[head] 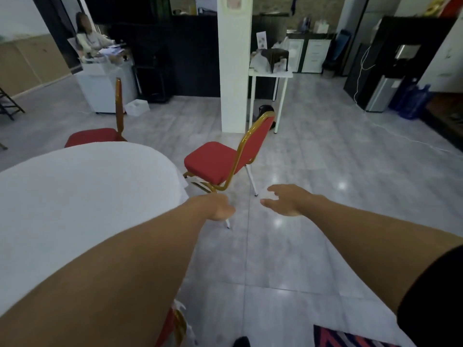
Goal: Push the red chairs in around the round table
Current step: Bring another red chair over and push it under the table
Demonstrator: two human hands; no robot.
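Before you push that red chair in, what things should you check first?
1. Chair picked out: the nearer red chair stands off from the round table, seat not tucked under. Ok, it needs pushing.
2. Hands free: left hand and right hand hold nothing. Ok.
3. Grip on the chair: neither hand touches it yet; both reach toward it. Not ok.
4. Floor beside the chair: bare grey tiles, nothing in the way. Ok.
5. Room under the table: the white cloth hides it. Cannot tell.
6. Far red chair: its seat meets the table edge, but how far in is unclear. Cannot tell.
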